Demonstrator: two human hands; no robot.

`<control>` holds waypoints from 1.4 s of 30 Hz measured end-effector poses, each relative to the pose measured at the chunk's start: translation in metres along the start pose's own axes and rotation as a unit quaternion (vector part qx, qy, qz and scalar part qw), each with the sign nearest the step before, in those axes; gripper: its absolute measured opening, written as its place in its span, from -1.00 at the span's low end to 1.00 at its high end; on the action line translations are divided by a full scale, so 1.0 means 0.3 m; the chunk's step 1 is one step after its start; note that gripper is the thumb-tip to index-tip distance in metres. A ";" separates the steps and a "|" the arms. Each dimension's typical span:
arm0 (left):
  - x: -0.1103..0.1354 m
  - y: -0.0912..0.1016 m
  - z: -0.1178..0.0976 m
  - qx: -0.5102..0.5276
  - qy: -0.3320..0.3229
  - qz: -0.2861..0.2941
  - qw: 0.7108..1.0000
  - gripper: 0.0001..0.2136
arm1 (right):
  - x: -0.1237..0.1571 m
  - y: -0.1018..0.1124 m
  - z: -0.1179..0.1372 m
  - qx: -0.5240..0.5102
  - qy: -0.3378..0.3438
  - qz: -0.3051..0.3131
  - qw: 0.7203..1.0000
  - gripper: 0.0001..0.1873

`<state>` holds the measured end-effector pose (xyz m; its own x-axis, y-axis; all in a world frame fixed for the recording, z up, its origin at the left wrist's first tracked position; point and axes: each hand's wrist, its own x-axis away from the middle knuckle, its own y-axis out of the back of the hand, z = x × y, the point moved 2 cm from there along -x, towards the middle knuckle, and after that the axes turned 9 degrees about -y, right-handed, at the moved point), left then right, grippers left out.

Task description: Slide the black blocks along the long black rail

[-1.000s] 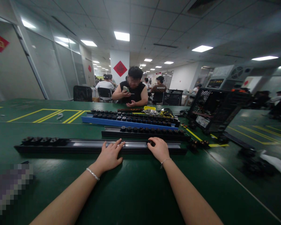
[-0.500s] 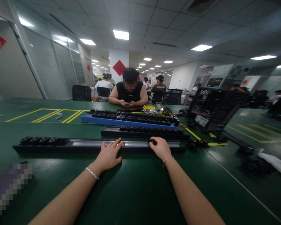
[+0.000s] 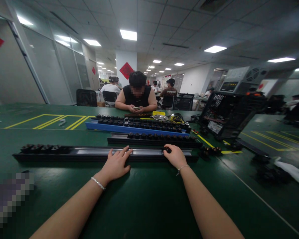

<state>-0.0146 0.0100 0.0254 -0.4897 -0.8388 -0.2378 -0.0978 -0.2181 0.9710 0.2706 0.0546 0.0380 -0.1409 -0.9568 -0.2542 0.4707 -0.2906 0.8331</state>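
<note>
A long black rail [image 3: 144,159] with a shiny metal strip lies crosswise in front of me. Several small black round parts [image 3: 48,148] sit in its left end. My left hand [image 3: 117,163] rests over the rail's middle, fingers spread and tips on the strip. Toward the right end, my right hand [image 3: 175,156] pinches a small black part [image 3: 167,150] at the strip, with its thumb and forefinger closed around it. The fingers partly hide this part, so its exact kind cannot be made out.
Behind lie another black rail [image 3: 119,140] and a blue rail [image 3: 102,126], both bearing rows of black parts. Loose black parts [image 3: 210,151] are near the rail's right end. An opened computer case [image 3: 221,113] stands right. Across the green table [image 3: 144,205], a person [image 3: 137,94] holds a phone.
My right hand has moved a little to the right along the rail with the small black part. My left hand has stayed in place on the rail.
</note>
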 end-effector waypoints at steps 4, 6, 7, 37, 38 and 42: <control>-0.001 -0.004 0.002 -0.002 -0.001 -0.001 1.000 -0.36 | -0.010 0.019 -0.038 -0.005 0.002 0.005 1.000 -0.71; 0.000 -0.004 0.004 -0.003 0.000 0.001 1.000 -0.36 | -0.014 0.024 -0.047 -0.006 0.007 0.007 1.000 -0.71; 0.000 -0.004 0.005 -0.004 0.000 0.003 1.000 -0.36 | -0.015 0.027 -0.051 -0.004 0.007 0.007 1.000 -0.71; 0.001 0.000 0.001 0.009 -0.001 0.004 1.000 -0.36 | -0.036 0.106 -0.219 0.056 -0.046 -0.065 0.995 -0.71; 0.001 0.000 0.001 0.008 0.000 0.005 1.000 -0.36 | -0.034 0.106 -0.216 0.059 -0.042 -0.070 0.995 -0.71; 0.001 -0.001 0.004 0.007 -0.003 0.003 1.000 -0.37 | -0.033 0.103 -0.214 0.057 -0.041 -0.078 0.995 -0.72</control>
<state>-0.0158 0.0102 0.0251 -0.4958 -0.8368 -0.2324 -0.1079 -0.2062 0.9726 0.3425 0.0553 0.0348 -0.2764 -0.8961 -0.3473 0.3365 -0.4287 0.8384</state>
